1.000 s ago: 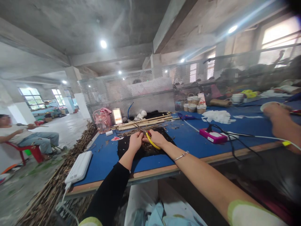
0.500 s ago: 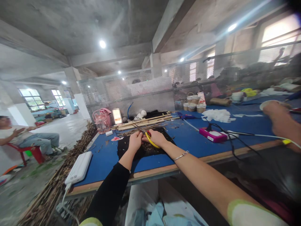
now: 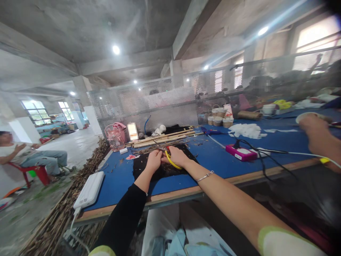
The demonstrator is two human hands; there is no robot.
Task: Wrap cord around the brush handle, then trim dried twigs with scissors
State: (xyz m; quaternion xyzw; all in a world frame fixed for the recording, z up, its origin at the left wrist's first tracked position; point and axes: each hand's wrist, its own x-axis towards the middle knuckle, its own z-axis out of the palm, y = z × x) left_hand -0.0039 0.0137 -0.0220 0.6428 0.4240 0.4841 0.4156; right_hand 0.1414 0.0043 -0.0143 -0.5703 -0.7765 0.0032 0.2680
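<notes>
My right hand [image 3: 177, 156] is wrapped round the yellow handle of a pair of scissors [image 3: 172, 161], whose blades point forward and left. Close beside it, my left hand [image 3: 154, 160] has its fingers pinched together; whatever lies between them is too small to make out. Both hands are over a black cloth [image 3: 140, 166] strewn with small brown bits. Thin brown twigs [image 3: 173, 144] lie just beyond the fingers, and longer pale sticks [image 3: 165, 139] rest behind them.
A white power bank [image 3: 89, 189] lies at the blue table's left corner. A magenta power strip [image 3: 241, 153] with cables, white fluff [image 3: 247, 131] and small pots [image 3: 217, 121] are to the right. Another person's arm [image 3: 323, 142] reaches in at the right edge. A seated person is far left.
The scissor blades have shifted slightly and look wider apart. My hands have barely moved. The other person's hand at the right has moved a little.
</notes>
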